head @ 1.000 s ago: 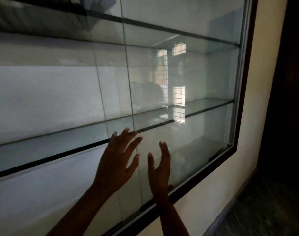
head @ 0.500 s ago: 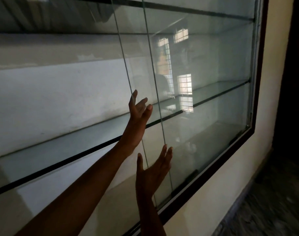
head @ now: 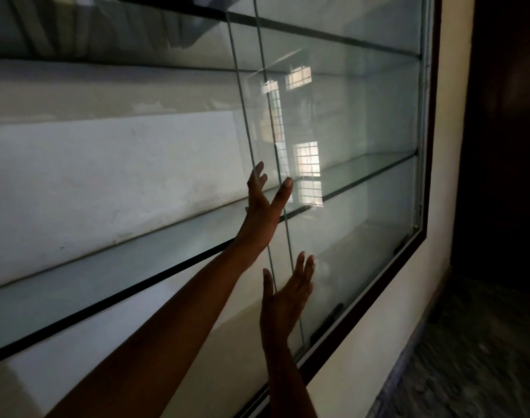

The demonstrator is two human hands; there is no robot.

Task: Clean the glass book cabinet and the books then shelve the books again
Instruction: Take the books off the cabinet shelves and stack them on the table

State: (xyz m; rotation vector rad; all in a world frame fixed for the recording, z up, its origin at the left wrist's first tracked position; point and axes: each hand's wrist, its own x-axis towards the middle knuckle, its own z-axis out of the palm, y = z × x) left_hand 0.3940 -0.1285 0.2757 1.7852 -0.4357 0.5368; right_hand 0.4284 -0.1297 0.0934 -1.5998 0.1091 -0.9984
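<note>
Glass book cabinet: it sits in the cream wall and fills most of the view. Both hands are at its glass near the middle, down low.
Left hand: open, with fingers straight and the thumb spread wide. It lies flat where two glass doors overlap, just above the middle shelf's dark edge.
Right hand: open too, with fingers pointing up and the palm facing the glass. It is below the left hand, near the cabinet's bottom edge. I cannot tell if it touches.
Glass doors: two thin upright edges run side by side, past both hands.
Shelves: they are glass with dark front edges and run across the cabinet.
Shine: bright windows show in the glass, just right of the left hand.
Floor: dark and blurry, at the bottom right corner.
</note>
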